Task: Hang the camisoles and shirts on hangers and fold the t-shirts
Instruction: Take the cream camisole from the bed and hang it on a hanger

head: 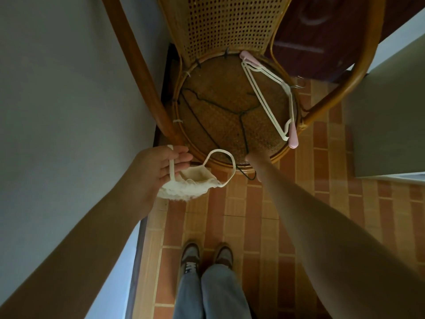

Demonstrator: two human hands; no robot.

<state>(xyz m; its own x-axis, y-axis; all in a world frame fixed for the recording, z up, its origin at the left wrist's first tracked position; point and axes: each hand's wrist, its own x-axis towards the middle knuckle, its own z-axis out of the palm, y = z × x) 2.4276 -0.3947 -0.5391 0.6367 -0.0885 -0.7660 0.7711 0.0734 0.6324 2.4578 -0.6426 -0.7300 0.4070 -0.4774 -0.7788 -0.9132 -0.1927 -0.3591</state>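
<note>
A cream camisole [190, 183] with a lace edge hangs bunched from my left hand [158, 166], in front of the chair's front edge. One strap runs across my upturned palm and is held at my fingers; the other strap loops free to the right. My right hand [256, 164] reaches to the seat's front rim and grips the neck of a black wire hanger [218, 107] lying on the seat. Its fingers are mostly hidden behind my wrist. White hangers [269, 97] and a pink hanger [293, 139] lie on the right side of the seat.
The rattan chair [282, 153] has a cane back [218, 26] and curved arms on both sides. A grey wall stands at the left, a dark red door [310, 42] behind the chair. My feet [207, 259] stand on the brick-pattern tile floor.
</note>
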